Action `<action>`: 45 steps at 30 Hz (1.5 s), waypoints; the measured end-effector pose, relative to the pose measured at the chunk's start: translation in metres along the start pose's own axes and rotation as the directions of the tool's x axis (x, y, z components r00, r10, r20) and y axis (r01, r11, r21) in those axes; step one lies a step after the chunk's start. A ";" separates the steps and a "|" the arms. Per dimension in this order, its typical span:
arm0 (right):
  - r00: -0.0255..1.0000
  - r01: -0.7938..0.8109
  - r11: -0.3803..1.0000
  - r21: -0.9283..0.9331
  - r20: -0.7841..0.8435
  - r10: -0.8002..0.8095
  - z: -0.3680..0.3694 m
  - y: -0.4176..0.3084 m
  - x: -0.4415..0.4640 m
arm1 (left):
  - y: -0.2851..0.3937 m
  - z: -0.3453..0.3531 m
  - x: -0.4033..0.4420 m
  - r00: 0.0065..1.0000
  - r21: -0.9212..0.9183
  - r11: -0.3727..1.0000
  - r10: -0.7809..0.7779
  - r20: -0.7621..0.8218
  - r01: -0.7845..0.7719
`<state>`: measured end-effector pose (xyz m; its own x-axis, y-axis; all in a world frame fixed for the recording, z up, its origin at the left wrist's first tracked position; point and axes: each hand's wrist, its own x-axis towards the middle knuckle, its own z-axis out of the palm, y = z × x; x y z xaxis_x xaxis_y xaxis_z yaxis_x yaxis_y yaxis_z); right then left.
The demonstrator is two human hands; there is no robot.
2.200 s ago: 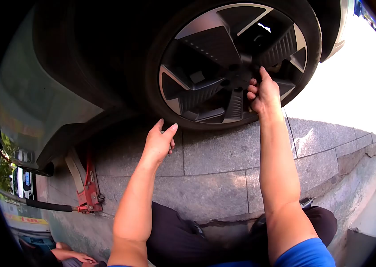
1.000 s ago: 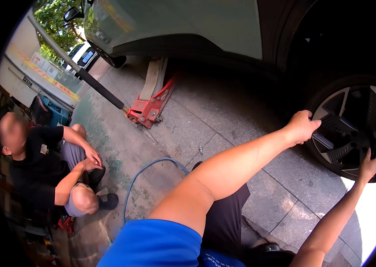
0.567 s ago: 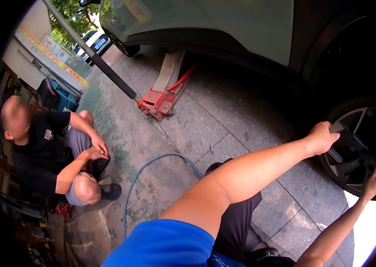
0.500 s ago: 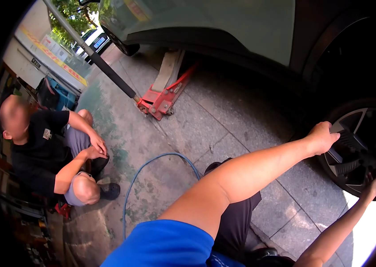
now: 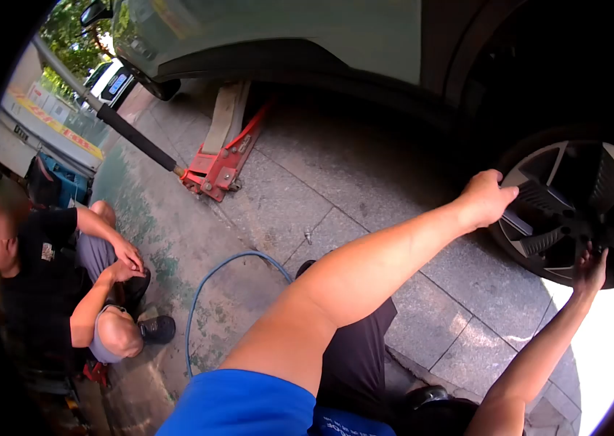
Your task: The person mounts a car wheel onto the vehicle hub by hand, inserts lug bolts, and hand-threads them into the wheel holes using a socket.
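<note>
At the right, under the dark wheel arch of a raised car, a black and silver alloy wheel (image 5: 550,171) faces me. My left hand (image 5: 489,200) grips the wheel's left edge at the tyre, its thumb pointing toward the spokes; the fingertips behind are partly hidden. Just below the hub, my right hand (image 5: 589,272) reaches up with its fingers drawn together near the wheel bolt holes. Whatever sits between those fingertips is too small and dark to make out. My blue sleeve (image 5: 241,403) shows at the bottom.
A red floor jack (image 5: 216,167) with a long handle (image 5: 136,134) stands beneath the greenish car body (image 5: 278,22). A blue hose (image 5: 209,280) curves over the paving. At the left a person in a black shirt (image 5: 45,291) crouches, hands together.
The view has swung, so the jack, the person and the wheel all appear farther left. My left hand stays on the wheel's edge; my right hand remains close to the hub, its fingers drawn together.
</note>
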<state>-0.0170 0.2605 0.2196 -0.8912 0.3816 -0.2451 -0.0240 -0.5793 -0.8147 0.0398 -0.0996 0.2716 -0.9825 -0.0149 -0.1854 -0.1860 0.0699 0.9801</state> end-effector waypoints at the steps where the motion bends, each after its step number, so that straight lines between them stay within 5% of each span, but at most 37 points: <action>1: 0.999 0.021 0.970 -0.241 -0.033 -0.029 0.003 -0.005 -0.010 | 0.005 -0.003 0.000 1.000 -0.026 0.999 -0.019 0.009 0.019; 2: 0.981 0.134 0.843 -0.521 -0.048 -0.186 0.006 -0.006 -0.016 | 0.014 -0.008 -0.001 0.999 -0.079 0.996 -0.042 0.011 0.043; 3: 0.862 0.303 0.460 -0.835 0.033 -0.506 0.021 -0.005 -0.025 | 0.020 -0.014 0.001 0.999 -0.099 0.994 -0.038 0.010 0.038; 4: 0.664 0.384 -0.050 -0.922 0.313 -0.680 0.000 -0.001 -0.002 | 0.023 -0.023 0.003 1.000 -0.113 0.993 -0.017 0.020 0.019; 5: 0.694 0.411 -0.051 -0.910 0.349 -0.630 0.006 -0.003 -0.009 | 0.030 -0.029 0.001 1.000 -0.168 0.986 -0.012 -0.016 0.010; 7: 0.897 0.323 0.569 -0.756 0.052 -0.440 0.026 -0.004 -0.027 | 0.032 -0.041 0.002 0.995 -0.187 0.982 -0.025 -0.093 0.007; 8: 0.978 0.182 0.925 -0.332 0.162 -0.134 -0.008 -0.004 0.005 | 0.031 -0.046 0.004 0.993 -0.222 0.975 -0.034 -0.110 0.009; 9: 0.910 -0.158 0.979 0.131 0.404 0.092 -0.044 -0.001 0.035 | 0.029 -0.050 0.006 0.990 -0.251 0.968 -0.047 -0.130 0.013; 11: 0.934 -0.155 0.983 0.102 0.340 0.112 -0.026 -0.007 0.014 | 0.027 -0.055 0.007 0.984 -0.283 0.958 -0.096 -0.150 0.050; 12: 0.993 0.089 0.961 -0.263 0.102 -0.065 0.009 -0.014 -0.019 | 0.026 -0.055 0.008 0.983 -0.277 0.960 -0.095 -0.157 0.048; 13: 0.947 0.213 0.746 -0.631 -0.055 -0.317 0.033 -0.014 -0.042 | 0.025 -0.054 0.009 0.982 -0.273 0.961 -0.092 -0.164 0.045; 14: 0.831 0.336 0.318 -0.887 0.120 -0.543 0.039 -0.012 -0.048 | 0.025 -0.051 0.009 0.980 -0.255 0.966 -0.097 -0.171 0.051; 15: 0.705 0.368 -0.071 -0.927 0.328 -0.629 0.018 -0.010 -0.023 | 0.025 -0.049 0.008 0.983 -0.255 0.966 -0.092 -0.160 0.049; 17: 0.850 0.348 0.337 -0.875 0.143 -0.506 0.022 -0.011 -0.024 | 0.026 -0.046 0.008 0.989 -0.236 0.970 -0.081 -0.121 0.051; 18: 0.955 0.262 0.795 -0.547 0.027 -0.296 0.014 -0.010 -0.016 | 0.025 -0.043 0.008 0.989 -0.225 0.972 -0.090 -0.116 0.062; 19: 0.998 0.048 0.997 -0.061 0.046 -0.045 0.015 -0.010 -0.018 | 0.024 -0.041 0.008 0.991 -0.224 0.973 -0.084 -0.104 0.059; 20: 0.989 -0.088 0.995 0.052 0.124 0.081 0.015 -0.011 -0.021 | 0.023 -0.039 0.007 0.991 -0.209 0.976 -0.091 -0.101 0.068; 21: 0.997 0.056 0.974 -0.222 -0.042 -0.067 0.013 -0.009 -0.027 | 0.022 -0.037 0.007 0.991 -0.193 0.978 -0.094 -0.098 0.074; 23: 0.946 0.194 0.724 -0.662 -0.069 -0.316 0.035 -0.013 -0.048 | 0.022 -0.034 0.007 0.991 -0.201 0.976 -0.100 -0.088 0.081; 25: 0.710 0.425 0.003 -0.905 0.331 -0.622 0.015 -0.005 -0.025 | 0.023 -0.031 0.008 0.988 -0.220 0.969 -0.132 -0.081 0.112; 27: 0.750 0.399 0.129 -0.908 0.242 -0.616 0.016 -0.007 -0.024 | 0.021 -0.027 0.010 0.992 -0.224 0.970 -0.114 -0.061 0.098; 28: 0.947 0.231 0.806 -0.545 -0.063 -0.314 0.034 -0.011 -0.043 | 0.021 -0.026 0.009 0.990 -0.217 0.970 -0.125 -0.063 0.109; 29: 0.998 0.053 0.995 -0.082 -0.029 -0.056 0.019 -0.010 -0.028 | 0.021 -0.024 0.007 0.988 -0.209 0.971 -0.135 -0.069 0.118; 31: 0.991 0.065 0.971 -0.229 -0.097 -0.089 0.023 -0.010 -0.042 | 0.021 -0.023 0.005 0.991 -0.195 0.975 -0.120 -0.062 0.106; 32: 0.975 0.175 0.880 -0.443 -0.050 -0.219 0.030 -0.011 -0.051 | 0.021 -0.023 0.005 0.990 -0.193 0.974 -0.130 -0.062 0.116; 33: 0.917 0.243 0.665 -0.706 -0.057 -0.395 0.043 -0.011 -0.057 | 0.019 -0.024 0.006 0.987 -0.193 0.973 -0.144 -0.067 0.129; 35: 0.705 0.416 0.097 -0.904 0.254 -0.662 0.030 0.002 -0.039 | 0.017 -0.024 0.008 0.990 -0.192 0.975 -0.126 -0.069 0.111; 36: 0.698 0.393 0.097 -0.914 0.228 -0.679 0.023 0.004 -0.031 | 0.018 -0.022 0.008 0.989 -0.197 0.973 -0.131 -0.065 0.116; 37: 0.695 0.400 0.103 -0.911 0.229 -0.682 0.011 0.002 -0.022 | 0.018 -0.022 0.009 0.989 -0.202 0.972 -0.135 -0.066 0.119; 38: 0.928 0.327 0.804 -0.497 0.011 -0.371 -0.005 -0.001 -0.009 | 0.018 -0.020 0.009 0.989 -0.196 0.973 -0.134 -0.068 0.118; 39: 0.991 -0.100 0.977 0.186 0.111 0.080 -0.007 0.006 -0.002 | 0.016 -0.021 0.010 0.991 -0.187 0.977 -0.118 -0.060 0.105; 40: 1.000 -0.012 0.999 -0.045 -0.025 0.011 0.017 -0.005 -0.028 | 0.015 -0.021 0.009 0.991 -0.184 0.977 -0.123 -0.060 0.110; 42: 0.961 0.225 0.863 -0.452 -0.040 -0.272 0.037 -0.006 -0.045 | 0.016 -0.023 0.009 0.990 -0.172 0.978 -0.129 -0.064 0.117; 43: 0.860 0.268 0.501 -0.823 -0.029 -0.509 0.050 -0.005 -0.055 | 0.016 -0.023 0.008 0.989 -0.170 0.978 -0.133 -0.061 0.121; 44: 0.581 0.374 -0.076 -0.924 0.298 -0.757 0.013 0.014 -0.015 | 0.017 -0.022 0.007 0.989 -0.167 0.979 -0.128 -0.076 0.114; 45: 0.556 0.417 -0.102 -0.903 0.343 -0.757 0.002 0.019 -0.001 | 0.017 -0.021 0.007 0.989 -0.165 0.980 -0.123 -0.083 0.108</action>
<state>-0.0179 0.2478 0.2055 -0.6327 0.4039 0.6608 0.0393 0.8689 -0.4935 0.0300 -0.1197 0.2889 -0.9488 -0.1057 -0.2976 -0.2878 -0.0981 0.9526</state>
